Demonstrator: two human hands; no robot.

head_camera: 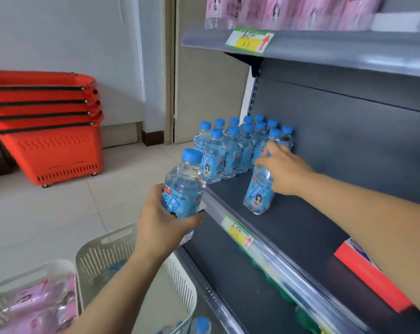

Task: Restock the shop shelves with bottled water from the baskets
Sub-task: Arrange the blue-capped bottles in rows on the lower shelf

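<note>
My left hand point(164, 225) grips a blue-capped water bottle point(183, 184) with a blue label, held upright just off the front edge of the middle shelf point(300, 227). My right hand point(285, 169) holds another blue-labelled bottle point(258, 194) by its upper body as it stands on the shelf. Behind it, a group of several blue-capped bottles point(238, 145) fills the shelf's far left end. A white slatted basket point(103, 254) below my left arm holds more blue-capped bottles point(199, 325).
A second white basket point(33, 273) at bottom left holds pink-labelled bottles point(40, 307). Pink bottles point(288, 10) line the top shelf. Stacked red shopping baskets point(50, 131) stand on the tiled floor by the wall. A red box point(370, 278) lies on the shelf at right.
</note>
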